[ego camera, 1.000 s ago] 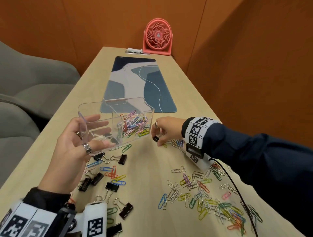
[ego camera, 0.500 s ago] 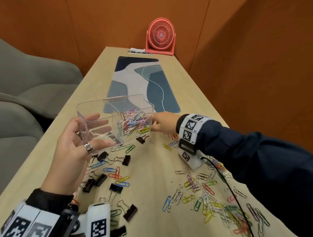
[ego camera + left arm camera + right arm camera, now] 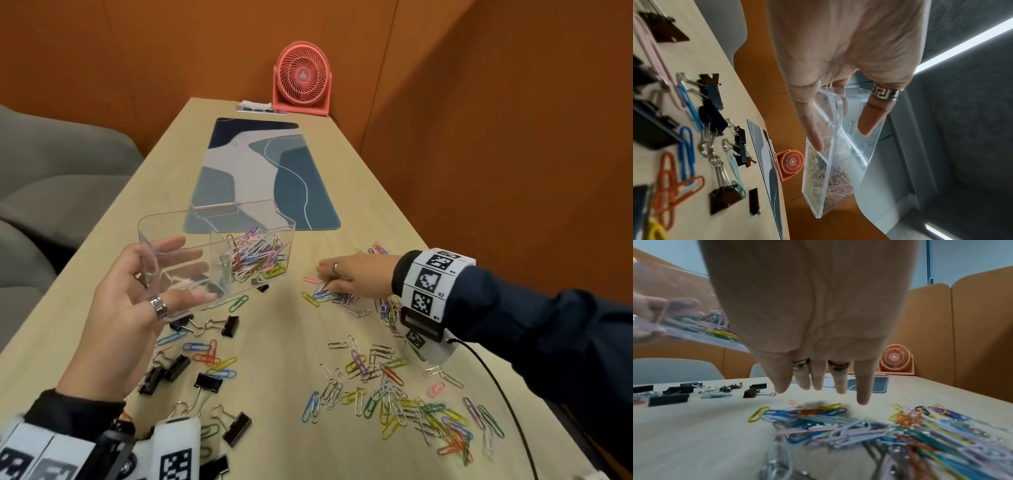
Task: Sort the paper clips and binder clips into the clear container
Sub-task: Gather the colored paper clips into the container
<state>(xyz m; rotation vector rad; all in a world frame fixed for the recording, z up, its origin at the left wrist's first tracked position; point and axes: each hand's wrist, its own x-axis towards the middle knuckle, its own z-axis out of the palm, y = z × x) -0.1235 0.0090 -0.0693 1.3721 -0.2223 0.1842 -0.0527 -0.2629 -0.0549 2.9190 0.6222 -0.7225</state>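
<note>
My left hand [image 3: 185, 274] holds the clear container [image 3: 212, 219] tilted above the table, thumb over its near wall, fingers beneath [image 3: 840, 136]. Its right compartment holds coloured paper clips [image 3: 257, 253]; the left compartment [image 3: 855, 113] shows only my fingers through it. My right hand [image 3: 334, 277] is palm down with straight fingers [image 3: 863, 395] just over a small heap of paper clips [image 3: 329, 294] [image 3: 818, 412], holding nothing. More paper clips [image 3: 394, 387] lie scattered at the near right. Black binder clips [image 3: 209, 380] [image 3: 713, 94] lie under and near the container.
A blue patterned mat [image 3: 260, 171] lies beyond the container, with a pink fan [image 3: 303, 78] at the table's far end. Grey chairs [image 3: 51, 164] stand along the left edge. A black cable [image 3: 496, 383] trails from my right wrist across the clips. Orange walls close the right side.
My right hand went from the table to the container's right compartment, then came back down over the paper clip heap, now empty. The left hand kept the container raised.
</note>
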